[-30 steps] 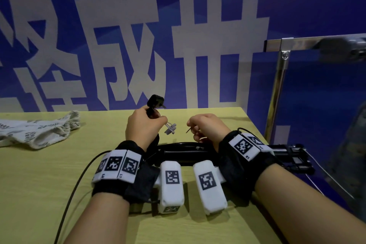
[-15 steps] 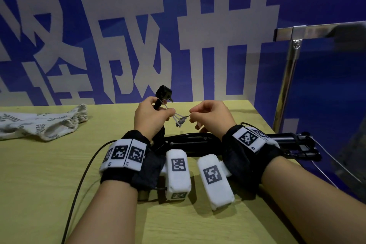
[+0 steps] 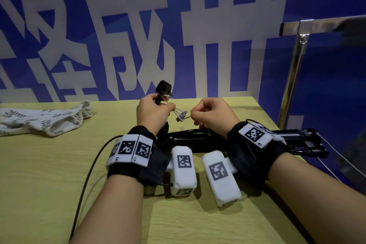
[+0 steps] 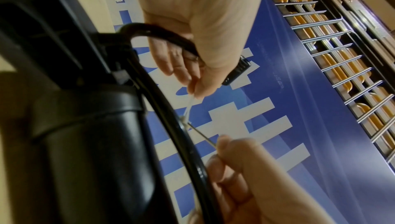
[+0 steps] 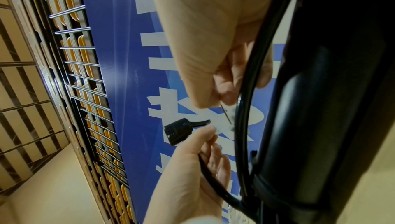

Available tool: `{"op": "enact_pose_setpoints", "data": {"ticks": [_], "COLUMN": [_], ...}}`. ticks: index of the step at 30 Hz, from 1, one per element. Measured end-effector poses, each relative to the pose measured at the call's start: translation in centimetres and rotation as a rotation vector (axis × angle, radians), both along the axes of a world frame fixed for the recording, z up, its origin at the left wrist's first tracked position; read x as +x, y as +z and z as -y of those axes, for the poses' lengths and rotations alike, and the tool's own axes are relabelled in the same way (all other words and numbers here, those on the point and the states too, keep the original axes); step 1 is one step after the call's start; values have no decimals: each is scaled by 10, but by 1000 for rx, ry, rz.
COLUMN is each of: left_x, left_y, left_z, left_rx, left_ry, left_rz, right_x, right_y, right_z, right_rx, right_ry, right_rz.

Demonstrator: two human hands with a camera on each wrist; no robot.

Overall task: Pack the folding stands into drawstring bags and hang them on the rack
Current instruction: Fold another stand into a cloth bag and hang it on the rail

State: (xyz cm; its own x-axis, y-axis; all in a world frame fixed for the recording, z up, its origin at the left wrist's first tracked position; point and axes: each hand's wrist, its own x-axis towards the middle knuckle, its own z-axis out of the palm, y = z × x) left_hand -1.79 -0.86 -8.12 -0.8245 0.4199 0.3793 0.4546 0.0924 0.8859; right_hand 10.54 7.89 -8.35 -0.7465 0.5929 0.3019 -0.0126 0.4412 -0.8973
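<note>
My wrists rest on the table (image 3: pixel 49 174) over the black folded stand (image 3: pixel 198 140). My left hand (image 3: pixel 152 113) grips its plug cord (image 3: pixel 164 88) and white ties (image 3: pixel 180 115); my right hand (image 3: pixel 213 115) pinches a thin pin (image 3: pixel 187 118). The bag (image 3: pixel 45 119) lies far left.

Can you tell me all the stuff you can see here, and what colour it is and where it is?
folding stand: 1, black, lying on the table under the hands
plug: 1, black, sticking up above the left hand
white ties: a small bunch, between the two hands
thin pin: 1, dark, pinched in the right hand
drawstring bag: 1, cream with grey leaves, far left of the table
table: 1, yellow-green
metal rail: 1, silver, at the right
left hand: holds the plug's cable and the ties
right hand: holds the pin
</note>
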Motion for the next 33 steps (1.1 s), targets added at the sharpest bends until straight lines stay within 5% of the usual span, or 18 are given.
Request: {"op": "enact_pose_setpoints", "data": {"ticks": [12, 33], "left_x": [0, 9], "left_y": [0, 2], "left_z": [1, 1], "left_rx": [5, 13], "left_ry": [23, -224], "left_rz": [-18, 203], "right_x": [0, 1], "right_y": [0, 5], "right_z": [0, 3], "right_rx": [13, 166], "right_ry": [44, 2], "right_rz": [9, 63]}}
